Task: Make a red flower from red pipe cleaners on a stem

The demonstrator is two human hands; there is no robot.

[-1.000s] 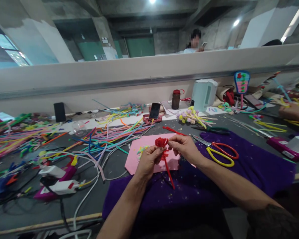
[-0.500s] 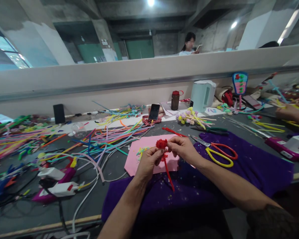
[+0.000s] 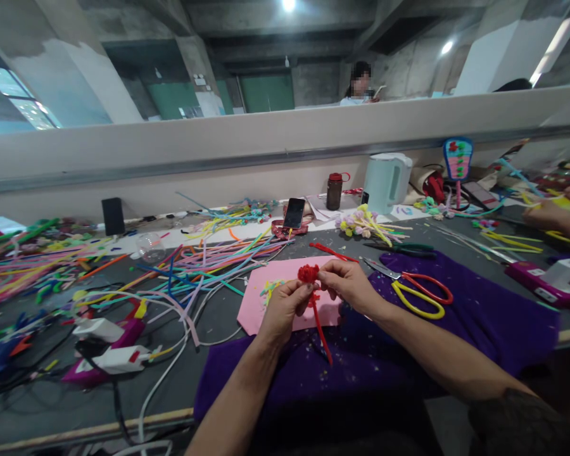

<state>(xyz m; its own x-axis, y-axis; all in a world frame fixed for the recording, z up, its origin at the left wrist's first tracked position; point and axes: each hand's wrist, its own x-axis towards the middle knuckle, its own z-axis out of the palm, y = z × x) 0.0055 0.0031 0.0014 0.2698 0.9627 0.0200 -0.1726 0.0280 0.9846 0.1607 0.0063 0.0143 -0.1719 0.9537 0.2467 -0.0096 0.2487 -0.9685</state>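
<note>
Red pipe-cleaner flower held steady between both hands

Change across the last second is slight. The red pipe-cleaner flower (image 3: 308, 273) is seen at almost the same spot above the pink sheet (image 3: 266, 297), a touch lower in view than a second ago, and the fingertips of the right hand (image 3: 349, 285) have closed in nearer to the fuzzy head. Such small motion suggests that fine shaping of the head is being carried on, not a fresh pick-up or a setting down.

The flower is gripped from the left by the left hand (image 3: 282, 310), with the fingers curled around the top of the stem just under the head; the red stem is left hanging down and to the right over the purple cloth (image 3: 479, 316). The right hand is closed in a pinch at the head's right side, touching it. The flower is thus kept between the two hands, off the table, above the near edge of the pink sheet.

Yellow-and-red scissors (image 3: 420, 294) are left lying on the purple cloth just right of the right hand. Loose coloured pipe cleaners (image 3: 204, 259) are spread to the left, and a co-worker's hands (image 3: 551, 215) are seen at the far right edge.
</note>
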